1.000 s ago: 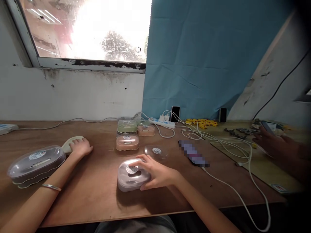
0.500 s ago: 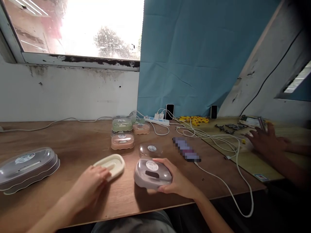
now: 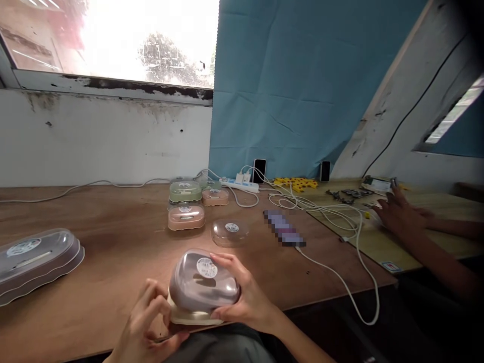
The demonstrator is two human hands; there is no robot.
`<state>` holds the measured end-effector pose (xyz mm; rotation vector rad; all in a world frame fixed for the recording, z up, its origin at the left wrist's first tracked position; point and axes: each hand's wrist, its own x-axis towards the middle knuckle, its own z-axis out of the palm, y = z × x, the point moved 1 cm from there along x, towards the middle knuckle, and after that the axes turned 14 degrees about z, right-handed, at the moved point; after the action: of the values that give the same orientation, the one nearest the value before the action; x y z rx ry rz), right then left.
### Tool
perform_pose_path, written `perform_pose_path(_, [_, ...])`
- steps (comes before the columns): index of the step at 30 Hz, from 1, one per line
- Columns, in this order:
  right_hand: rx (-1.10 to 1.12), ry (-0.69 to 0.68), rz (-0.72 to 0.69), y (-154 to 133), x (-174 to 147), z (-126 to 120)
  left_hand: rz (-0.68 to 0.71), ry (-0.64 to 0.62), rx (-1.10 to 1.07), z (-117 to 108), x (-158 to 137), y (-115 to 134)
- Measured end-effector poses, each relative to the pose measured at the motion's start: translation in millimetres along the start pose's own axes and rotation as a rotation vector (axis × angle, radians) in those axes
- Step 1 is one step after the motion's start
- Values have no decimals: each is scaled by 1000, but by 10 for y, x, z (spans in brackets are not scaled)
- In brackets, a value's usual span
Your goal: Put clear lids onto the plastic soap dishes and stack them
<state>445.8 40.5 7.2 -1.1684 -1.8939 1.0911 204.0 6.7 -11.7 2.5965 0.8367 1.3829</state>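
In my right hand (image 3: 251, 297) is a rounded greyish soap box (image 3: 189, 287) with a clear domed lid and a round white sticker. My thumb and fingers clasp its right side. Directly beneath it is a cream oval tray (image 3: 192, 317), mostly covered by the box; I cannot tell whether the two are joined. At the tray's left end, my left hand (image 3: 145, 315) grips the edge with curled fingers. Both pieces are at the table's front edge, close to my body. Behind them lies a loose clear lid (image 3: 230, 234) with a sticker.
Pink (image 3: 186, 217) and green boxes (image 3: 185, 191) are stacked behind. A long stack of grey lids (image 3: 41, 262) lies left. Right of centre are a blurred-out phone (image 3: 283, 229), white cables (image 3: 363, 287) and a power strip (image 3: 239, 184). Another person's hands (image 3: 401, 212) work at the adjoining table.
My left hand has brought the cream tray right and nearer my body. My right hand has moved the greyish box left, onto the tray. The view has shifted slightly right.
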Motion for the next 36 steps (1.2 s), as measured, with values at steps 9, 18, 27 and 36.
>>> perform_pose_path(9, [-227,-82,-22,55,-70,68,-484,39,-680,65,58,-51])
perform_pose_path(18, [-231,-123,-27,1,-112,54,-436,-96,-546,-103,-26,-193])
perform_pose_path(27, [-146,-140,-31,-23,-69,82,-432,-254,-355,-196,-84,-237])
perform_pose_path(36, [-255,-87,57,21,-59,99,-346,-226,-47,-208,-62,-191])
